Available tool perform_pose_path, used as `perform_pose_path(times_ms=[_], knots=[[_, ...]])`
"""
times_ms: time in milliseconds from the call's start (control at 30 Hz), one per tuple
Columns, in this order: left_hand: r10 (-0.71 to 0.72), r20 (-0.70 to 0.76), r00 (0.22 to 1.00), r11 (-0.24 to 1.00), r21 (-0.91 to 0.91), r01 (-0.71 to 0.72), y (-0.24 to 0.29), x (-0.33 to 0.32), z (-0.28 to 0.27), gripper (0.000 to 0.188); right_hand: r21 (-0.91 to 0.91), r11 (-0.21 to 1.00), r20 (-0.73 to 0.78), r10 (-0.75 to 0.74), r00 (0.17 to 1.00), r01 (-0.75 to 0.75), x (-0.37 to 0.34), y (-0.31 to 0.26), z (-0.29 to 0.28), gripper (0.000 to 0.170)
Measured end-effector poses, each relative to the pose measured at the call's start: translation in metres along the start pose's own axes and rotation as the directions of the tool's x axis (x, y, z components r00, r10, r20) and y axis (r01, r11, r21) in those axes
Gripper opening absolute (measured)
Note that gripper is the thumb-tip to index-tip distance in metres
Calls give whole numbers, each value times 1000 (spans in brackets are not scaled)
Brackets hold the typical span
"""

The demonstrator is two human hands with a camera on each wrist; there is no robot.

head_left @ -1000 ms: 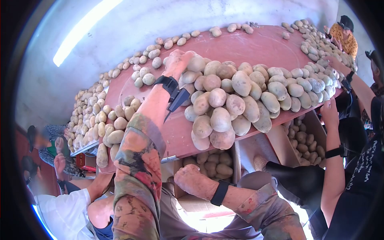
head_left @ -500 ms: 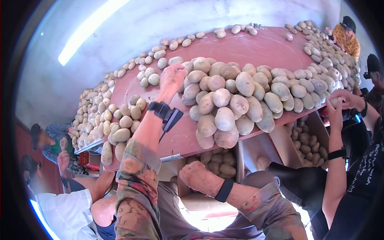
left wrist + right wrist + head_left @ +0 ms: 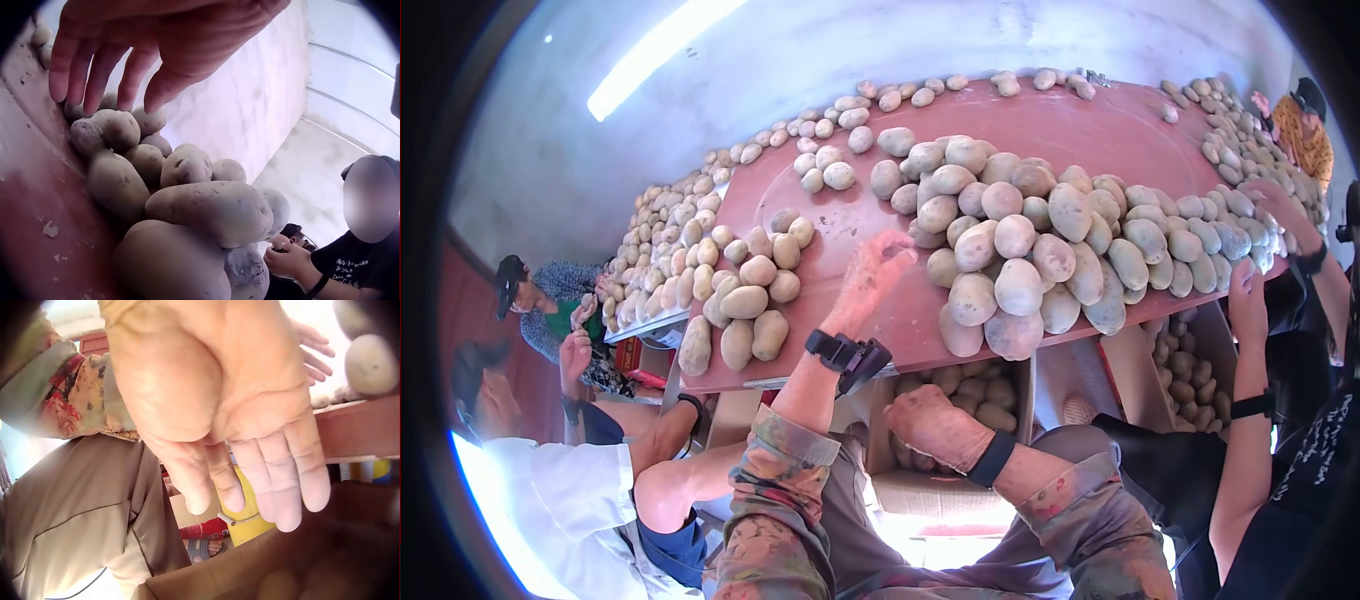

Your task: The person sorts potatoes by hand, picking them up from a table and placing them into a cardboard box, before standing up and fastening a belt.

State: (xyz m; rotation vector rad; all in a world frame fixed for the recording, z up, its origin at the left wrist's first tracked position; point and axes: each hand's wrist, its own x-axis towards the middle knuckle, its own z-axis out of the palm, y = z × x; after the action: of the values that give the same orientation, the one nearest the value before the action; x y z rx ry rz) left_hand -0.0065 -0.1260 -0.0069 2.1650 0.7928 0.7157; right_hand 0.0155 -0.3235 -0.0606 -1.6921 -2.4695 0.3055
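Note:
A large heap of potatoes (image 3: 1015,235) lies along the near side of the red table (image 3: 840,210). My left hand (image 3: 870,280) is over the tabletop, just left of the heap's near end. In the left wrist view its fingers (image 3: 103,78) hang spread and loosely bent, with nothing between them. Lower and nearer to me, my right hand (image 3: 935,420) hangs over a cardboard box (image 3: 1025,405) of potatoes below the table edge. The right wrist view shows its bare palm (image 3: 250,400) and extended fingers, holding nothing.
A smaller group of potatoes (image 3: 750,290) sits at the table's left end. More potatoes line the far edge by the wall (image 3: 820,60). Another potato box (image 3: 1190,370) stands at the right. People sit close on both sides, one in a white shirt (image 3: 560,490) at the left.
My left hand has drawn back from the heap's far left end toward the near table edge, its fingers loosening. My right hand stays over the box. The head view has shifted somewhat.

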Motion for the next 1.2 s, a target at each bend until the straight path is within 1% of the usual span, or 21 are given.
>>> perform_pose_path(times_ms=[67, 133, 167, 233, 367, 433, 467, 500, 533, 567, 633, 667, 733, 800, 867, 933, 967, 1033, 1100, 1167, 1200], knots=[[-44, 18, 999, 999, 27, 43, 6, -5, -7, 30, 41, 999, -55, -13, 998, 15, -1, 1, -5, 12], [-145, 120, 982, 989, 16, 144, 15, -11, -14, 31, 14, 1000, 86, -22, 996, 21, 1, 2, -13, 10], [-154, 111, 982, 988, 22, 152, 12, -13, -14, 31, 17, 999, 86, -35, 996, 34, 2, 3, -11, 10], [-80, 118, 990, 996, 41, 76, 5, -17, -11, 31, 62, 998, 2, -20, 1000, 20, 3, 4, -7, 8], [-71, 126, 989, 997, 38, 67, 5, -26, -11, 30, 176, 984, 94, -5, 996, -12, 2, 3, -20, 9], [-248, 192, 950, 969, 39, 245, 18, -30, -18, 31, 157, 987, 73, -29, 997, 17, 1, 6, -16, 9], [-254, 191, 948, 967, 38, 252, 11, -30, -18, 31, 160, 987, 78, -33, 996, 20, -1, 6, -15, 9], [-169, 100, 980, 965, 220, 144, 3, -30, -19, 31, 151, 988, 44, -8, 999, 1, -3, 5, -15, 10], [-65, 28, 998, 914, 403, 48, -5, -31, -22, 31, 142, 990, 9, 17, 1000, -18, -6, 4, -15, 10], [-70, 24, 997, 914, 402, 54, -11, -33, -25, 31, 142, 990, 14, 12, 1000, -14, -8, 6, -15, 10], [33, -91, 995, 792, 610, 30, -17, -35, -36, 31, 143, 989, -18, -26, 999, 29, -11, 9, -14, 8], [31, -95, 995, 792, 610, 33, -21, -36, -42, 31, 142, 989, -17, -30, 999, 32, -11, 10, -11, 8], [133, -168, 977, 696, 717, 28, -29, -37, -55, 31, 40, 999, 29, 27, 999, -28, -9, 9, -4, 7], [123, -199, 972, 684, 727, 62, -37, -38, -66, 33, -5, 999, 46, 40, 998, -39, -7, 9, 1, 6], [175, -260, 949, 643, 761, 90, -43, -40, -78, 34, -53, 997, 64, 52, 997, -49, -7, 10, 5, 6], [189, -280, 941, 598, 793, 116, -48, -43, -92, 35, -73, 997, -8, 25, 1000, -26, -7, 10, 9, 4], [205, -296, 933, 551, 822, 140, -50, -45, -99, 35, -73, 997, -5, 24, 1000, -24, -7, 11, 11, 4], [210, -307, 928, 534, 831, 154, -57, -52, -113, 39, 16, 999, 54, 39, 998, -40, -4, 12, 11, 5], [216, -317, 923, 520, 838, 166, -62, -56, -123, 42, -18, 999, 47, 30, 998, -29, -3, 11, 8, 7], [44, -274, 961, 558, 805, 204, -67, -59, -130, 50, -56, 998, 41, 24, 999, -21, -2, 11, 7, 9], [41, -274, 961, 563, 801, 205, -72, -60, -133, 50, -54, 999, 32, 2, 999, 0, -1, 11, 8, 10]])
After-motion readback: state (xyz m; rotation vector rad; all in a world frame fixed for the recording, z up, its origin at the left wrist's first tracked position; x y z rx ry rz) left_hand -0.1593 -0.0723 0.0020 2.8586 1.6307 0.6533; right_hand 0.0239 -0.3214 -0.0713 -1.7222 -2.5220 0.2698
